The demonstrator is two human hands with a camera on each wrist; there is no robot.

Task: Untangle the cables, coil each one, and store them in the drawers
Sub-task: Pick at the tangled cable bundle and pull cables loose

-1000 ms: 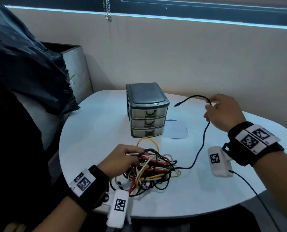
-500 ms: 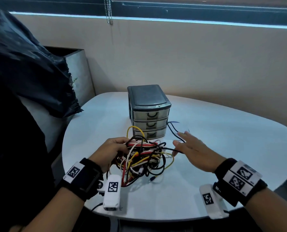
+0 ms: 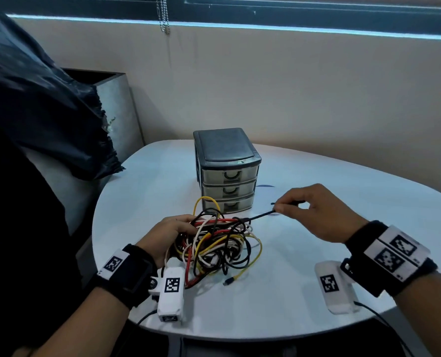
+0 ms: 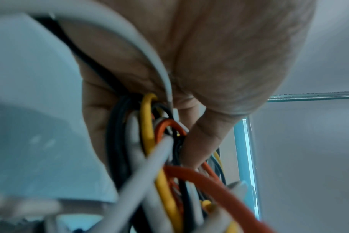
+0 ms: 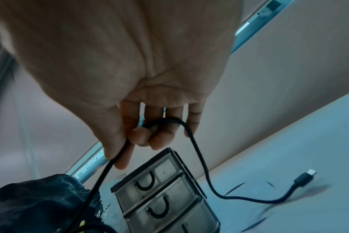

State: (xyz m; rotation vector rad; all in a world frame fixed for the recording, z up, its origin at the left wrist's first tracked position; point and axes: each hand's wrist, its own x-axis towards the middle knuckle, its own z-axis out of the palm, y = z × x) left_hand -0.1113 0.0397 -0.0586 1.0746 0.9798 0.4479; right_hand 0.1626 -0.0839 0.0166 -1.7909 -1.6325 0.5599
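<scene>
A tangle of black, red, yellow and white cables (image 3: 219, 243) lies on the round white table (image 3: 343, 202). My left hand (image 3: 170, 233) grips the tangle's left side; the left wrist view shows its fingers (image 4: 205, 141) curled round several strands. My right hand (image 3: 309, 212) pinches a black cable (image 3: 260, 216) that runs taut from the tangle. In the right wrist view the black cable (image 5: 195, 149) loops past the fingers, and its free plug end (image 5: 303, 179) lies on the table. A small grey three-drawer unit (image 3: 227, 173) stands behind the tangle with its drawers closed.
A black plastic bag (image 3: 39, 104) drapes over a metal bin (image 3: 116, 106) left of the table. A beige wall (image 3: 291, 94) runs behind the table. A yellow cable's plug (image 3: 229, 280) sticks out toward the near edge.
My right hand, flat on the table beside the tangle half a second ago, now pinches the black cable and holds it lifted. A second ago it held that cable farther right.
</scene>
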